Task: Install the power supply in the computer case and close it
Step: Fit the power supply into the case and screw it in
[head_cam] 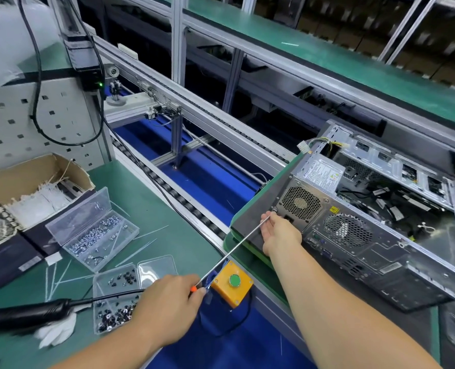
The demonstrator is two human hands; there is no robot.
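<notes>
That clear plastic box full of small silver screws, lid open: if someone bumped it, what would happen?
The clear screw box looks light and thin-walled, so it would probably slide on the smooth green bench mat. Its lid stands open, so the loose silver screws would likely spill and scatter. The plastic may crack if squeezed.
</notes>
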